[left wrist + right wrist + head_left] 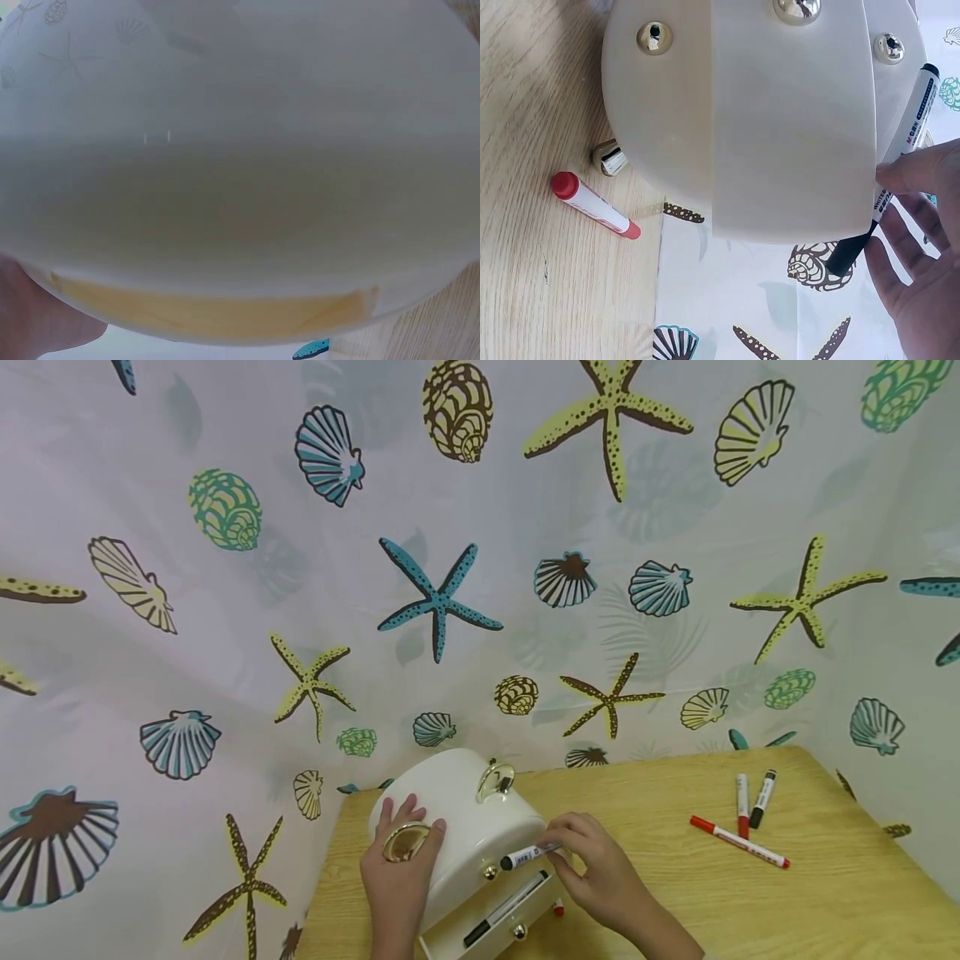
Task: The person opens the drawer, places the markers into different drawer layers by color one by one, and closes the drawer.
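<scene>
A white, rounded storage box (450, 810) with gold fittings stands on the table, its lower drawer (486, 947) pulled out. Inside that drawer lies a black-capped marker (506, 908). Spread over the box's top is my left hand (401, 860), fingers and thumb around a gold ring (406, 842). In the left wrist view the white box (240, 112) fills most of the picture, with part of the left hand (45, 322) at lower left. My right hand (603, 868) pinches a black whiteboard marker (904, 142) between thumb and fingers, above the open drawer.
On the table's right lie a red marker (738, 842), a white marker with a red cap (742, 806) and a black-capped marker (763, 797). Another red marker (596, 206) lies beside the box, near its gold foot (609, 158). A shell-patterned curtain (480, 610) hangs behind.
</scene>
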The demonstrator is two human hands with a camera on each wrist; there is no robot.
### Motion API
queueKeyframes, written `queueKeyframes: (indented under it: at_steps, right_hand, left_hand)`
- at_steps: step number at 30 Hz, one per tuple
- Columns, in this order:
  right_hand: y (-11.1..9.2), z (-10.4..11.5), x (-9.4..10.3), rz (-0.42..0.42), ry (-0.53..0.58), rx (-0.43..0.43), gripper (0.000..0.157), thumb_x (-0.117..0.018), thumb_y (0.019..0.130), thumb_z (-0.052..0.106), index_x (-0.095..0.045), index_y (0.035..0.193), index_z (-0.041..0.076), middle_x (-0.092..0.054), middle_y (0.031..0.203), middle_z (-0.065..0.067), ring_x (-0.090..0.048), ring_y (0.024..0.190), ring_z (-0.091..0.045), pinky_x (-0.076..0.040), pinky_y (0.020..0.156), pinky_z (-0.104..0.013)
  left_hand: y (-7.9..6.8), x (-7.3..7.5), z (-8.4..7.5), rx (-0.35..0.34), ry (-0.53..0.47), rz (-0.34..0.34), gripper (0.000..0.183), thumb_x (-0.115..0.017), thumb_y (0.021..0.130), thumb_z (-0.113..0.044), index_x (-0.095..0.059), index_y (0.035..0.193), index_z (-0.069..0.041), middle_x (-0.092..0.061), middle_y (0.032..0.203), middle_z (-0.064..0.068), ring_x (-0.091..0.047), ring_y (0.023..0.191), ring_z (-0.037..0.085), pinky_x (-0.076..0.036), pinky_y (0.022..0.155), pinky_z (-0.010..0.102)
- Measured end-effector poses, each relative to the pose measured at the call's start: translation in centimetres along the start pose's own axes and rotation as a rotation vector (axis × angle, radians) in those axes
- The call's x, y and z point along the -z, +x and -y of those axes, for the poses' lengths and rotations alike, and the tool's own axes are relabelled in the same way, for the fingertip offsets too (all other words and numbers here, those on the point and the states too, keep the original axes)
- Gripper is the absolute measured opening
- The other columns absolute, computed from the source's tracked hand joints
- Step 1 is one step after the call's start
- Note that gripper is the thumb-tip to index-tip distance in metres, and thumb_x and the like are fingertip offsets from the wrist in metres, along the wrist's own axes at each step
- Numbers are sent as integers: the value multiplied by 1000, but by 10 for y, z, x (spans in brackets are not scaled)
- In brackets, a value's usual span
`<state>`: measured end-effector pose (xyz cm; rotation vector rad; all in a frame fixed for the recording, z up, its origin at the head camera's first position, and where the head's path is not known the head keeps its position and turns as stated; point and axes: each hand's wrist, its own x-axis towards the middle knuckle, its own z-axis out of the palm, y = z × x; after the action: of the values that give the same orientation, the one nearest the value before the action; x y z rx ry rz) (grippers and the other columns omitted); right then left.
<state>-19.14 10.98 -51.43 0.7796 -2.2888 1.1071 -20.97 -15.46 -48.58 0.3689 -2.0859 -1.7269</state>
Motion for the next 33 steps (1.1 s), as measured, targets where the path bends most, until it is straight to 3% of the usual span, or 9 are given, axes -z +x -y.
queueKeyframes:
  at_steps: [6,14,19,33]
  right_hand:
    - [0,4,1,-5,20,14,30,-76,83,2,-68,100,26,-63,108,9,-55,104,-9,-50,89,-19]
    - [4,7,-3,-72,38,167,36,-79,74,-9,-70,89,23,-65,100,6,-56,97,-8,-45,85,-12]
    - [1,6,-4,-67,60,167,41,-78,76,-8,-68,92,28,-64,100,7,-55,96,-8,-46,85,-11]
    - [-3,-1,-3,-87,59,158,46,-77,74,-12,-66,93,28,-64,100,10,-56,95,-7,-45,84,-10]
  left_hand:
    - [0,0,-1,14,20,1,41,-86,68,-52,-73,99,-28,-68,122,-17,-34,143,3,-16,125,48]
    - [1,0,-2,29,20,2,42,-86,67,-53,-73,99,-28,-68,120,-19,-33,142,1,-15,125,48]
    - [0,1,0,16,20,0,41,-87,67,-52,-74,98,-29,-67,120,-21,-34,142,0,-17,125,46]
    - [-1,0,0,-14,-10,-5,39,-88,67,-47,-75,97,-26,-69,119,-16,-36,140,0,-19,124,44]
